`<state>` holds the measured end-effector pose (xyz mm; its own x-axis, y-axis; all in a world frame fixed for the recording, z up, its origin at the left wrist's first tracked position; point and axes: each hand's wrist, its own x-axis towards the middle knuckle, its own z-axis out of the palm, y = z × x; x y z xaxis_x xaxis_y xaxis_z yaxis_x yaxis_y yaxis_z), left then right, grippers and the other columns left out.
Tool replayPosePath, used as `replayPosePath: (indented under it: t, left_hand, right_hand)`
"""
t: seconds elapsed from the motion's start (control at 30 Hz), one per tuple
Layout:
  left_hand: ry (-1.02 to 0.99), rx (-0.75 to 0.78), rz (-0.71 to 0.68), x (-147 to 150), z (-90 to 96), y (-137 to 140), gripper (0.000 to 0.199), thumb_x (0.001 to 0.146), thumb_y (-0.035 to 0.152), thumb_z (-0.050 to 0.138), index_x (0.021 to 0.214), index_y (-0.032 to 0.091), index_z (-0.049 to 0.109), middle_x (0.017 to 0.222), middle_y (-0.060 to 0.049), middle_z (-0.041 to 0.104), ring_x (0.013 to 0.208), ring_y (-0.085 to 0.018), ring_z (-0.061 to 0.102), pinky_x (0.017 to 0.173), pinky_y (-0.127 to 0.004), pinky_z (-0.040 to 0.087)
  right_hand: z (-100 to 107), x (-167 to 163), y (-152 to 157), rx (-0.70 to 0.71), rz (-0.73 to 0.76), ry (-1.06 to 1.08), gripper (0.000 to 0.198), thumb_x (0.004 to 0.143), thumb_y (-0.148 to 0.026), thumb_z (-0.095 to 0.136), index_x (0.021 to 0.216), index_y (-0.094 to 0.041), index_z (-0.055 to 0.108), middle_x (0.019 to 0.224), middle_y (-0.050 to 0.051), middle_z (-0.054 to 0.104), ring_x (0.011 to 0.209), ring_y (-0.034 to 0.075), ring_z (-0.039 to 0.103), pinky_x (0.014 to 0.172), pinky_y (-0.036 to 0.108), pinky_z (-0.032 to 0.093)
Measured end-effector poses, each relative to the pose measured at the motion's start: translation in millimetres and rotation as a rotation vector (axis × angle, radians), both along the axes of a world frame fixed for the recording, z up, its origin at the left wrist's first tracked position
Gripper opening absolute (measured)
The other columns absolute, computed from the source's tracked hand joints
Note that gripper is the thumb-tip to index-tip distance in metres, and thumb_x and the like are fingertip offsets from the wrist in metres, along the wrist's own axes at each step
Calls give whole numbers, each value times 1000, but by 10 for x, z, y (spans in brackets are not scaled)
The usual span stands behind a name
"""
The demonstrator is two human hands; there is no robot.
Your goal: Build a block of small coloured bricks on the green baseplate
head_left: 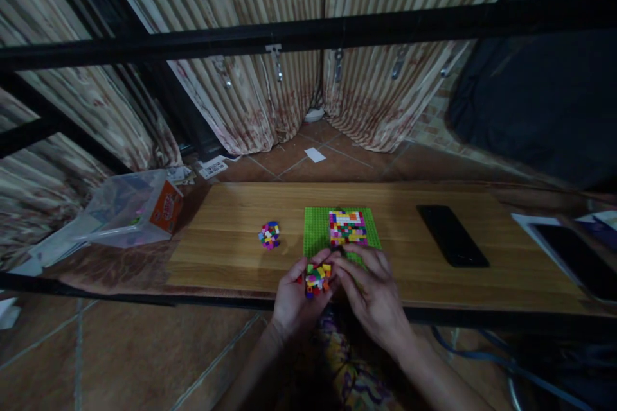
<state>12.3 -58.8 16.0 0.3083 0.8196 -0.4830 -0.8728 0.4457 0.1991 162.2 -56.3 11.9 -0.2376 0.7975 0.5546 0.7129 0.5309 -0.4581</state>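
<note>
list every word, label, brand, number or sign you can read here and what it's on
No text can be read with certainty.
Orange label on the clear plastic box: pale lettering, too slanted and blurred to read.
Printed paper beyond the tabletop: dark marks, too small to read.
Green baseplate and black phone-like device: no lettering can be made out.
</note>
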Motion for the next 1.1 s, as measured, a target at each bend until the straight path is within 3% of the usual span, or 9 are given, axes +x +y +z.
replayPosePath:
  t: [0.13, 0.27, 0.53, 0.63, 0.73, 0.9, 1.1]
  left_hand:
    - [-24, 27, -44, 59, 29, 4, 34, 86, 28, 45, 104, 7, 65, 100, -12, 68, 106, -22, 58, 89, -30, 45]
    - [-6, 48, -64, 92, 28, -3, 32, 85, 29, 48, 104, 10, 65, 98, -10, 68, 104, -20, 59, 83, -26, 47]
    - [160, -64, -73, 139, -65, -37, 12, 76, 15, 61, 82, 7, 68, 81, -9, 68, 72, -15, 63, 65, -24, 50]
    - [255, -91, -158, 165, -100, -83, 10, 73, 18, 67, 76, 9, 67, 69, -4, 63, 57, -8, 56, 48, -16, 42]
    - [315, -24, -181, 188, -99, -128, 20, 70, 28, 72, 75, 10, 66, 65, -1, 59, 52, -6, 51, 42, -15, 34]
    - [334, -3, -214, 210, -55, -141, 35, 64, 40, 76, 78, 10, 65, 65, -1, 55, 53, -6, 49, 42, -16, 28]
    - [304, 50, -256, 195, -121, -123, 44, 63, 51, 74, 73, 11, 60, 64, 0, 53, 48, -4, 42, 41, -17, 21]
  right_hand:
    - [31, -45, -71, -56, 31, -95, 32, 87, -28, 52, 118, -28, 59, 127, 7, 51, 112, 27, 47, 89, 46, 43]
    - [28, -34, -78, -115, 36, -54, 27, 86, -26, 53, 112, -28, 62, 125, 7, 52, 112, 27, 47, 89, 46, 44]
    - [-64, 18, -109, -322, -33, 394, 11, 81, -33, 62, 86, -26, 68, 91, 4, 64, 91, 22, 57, 79, 38, 47]
    - [-47, -14, -127, -421, -73, 568, 14, 79, -35, 65, 84, -23, 68, 82, 3, 65, 79, 19, 60, 70, 32, 49]
    - [-14, -61, -156, -491, -111, 682, 17, 77, -36, 65, 84, -20, 67, 75, 2, 65, 69, 17, 61, 63, 29, 49]
    - [-50, -64, -190, -380, -91, 628, 19, 81, -33, 62, 96, -25, 70, 89, 4, 69, 84, 20, 64, 73, 34, 51]
    - [-90, -24, -166, -214, 8, 335, 23, 87, -26, 55, 106, -29, 66, 86, 3, 69, 87, 21, 62, 75, 38, 50]
